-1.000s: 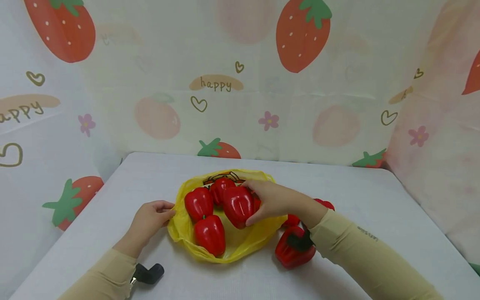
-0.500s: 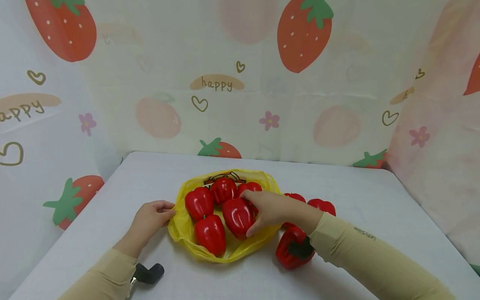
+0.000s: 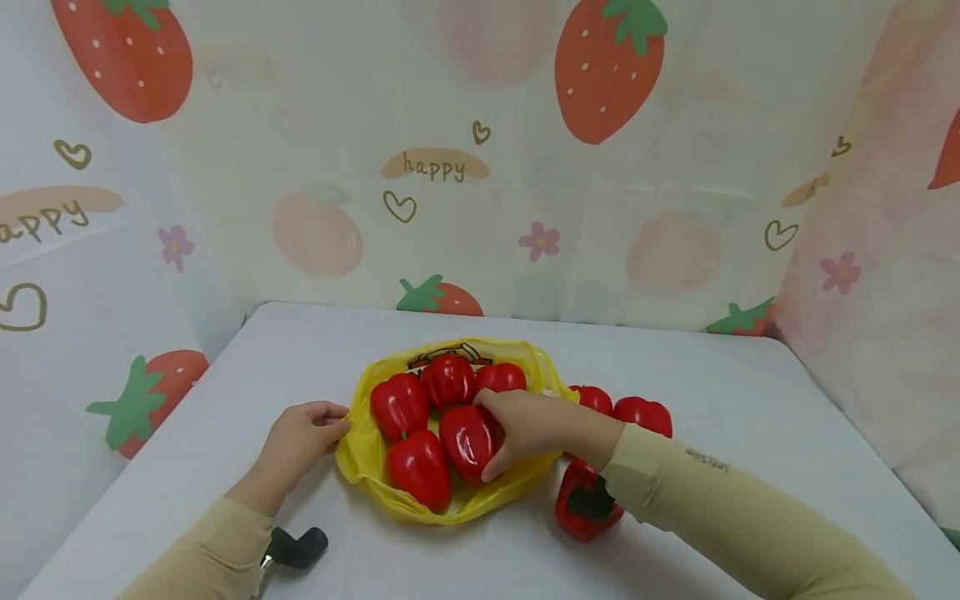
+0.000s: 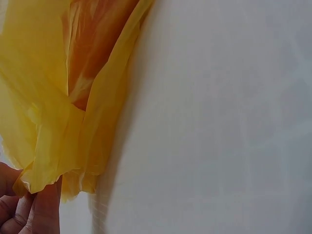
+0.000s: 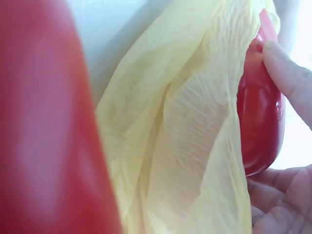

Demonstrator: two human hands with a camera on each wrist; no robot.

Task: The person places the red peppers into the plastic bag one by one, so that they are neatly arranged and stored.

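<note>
A yellow plastic bag (image 3: 358,454) lies spread wide on the white table, with several red bell peppers in it. My left hand (image 3: 296,437) pinches the bag's left edge between thumb and fingers, and the left wrist view shows the bunched film (image 4: 53,131) at the fingertips. Over the bag's right part, my right hand (image 3: 532,423) grips a glossy red bell pepper (image 3: 465,443) between thumb and fingers. The right wrist view shows this pepper (image 5: 261,117) partly behind the bag film. Other peppers in the bag, such as the front one (image 3: 420,471), sit left of and behind it.
Right of the bag lie more red peppers: one at the back right (image 3: 642,414), one beside it (image 3: 592,399), and a dark-patched one (image 3: 587,502) partly under my right sleeve. A black device (image 3: 298,547) is at my left wrist. A strawberry-print cloth (image 3: 450,233) hangs behind the table.
My right hand has lowered the pepper toward the front of the bag, slightly left, next to the front pepper. The back-right pepper in the bag now shows. The left hand stays put.
</note>
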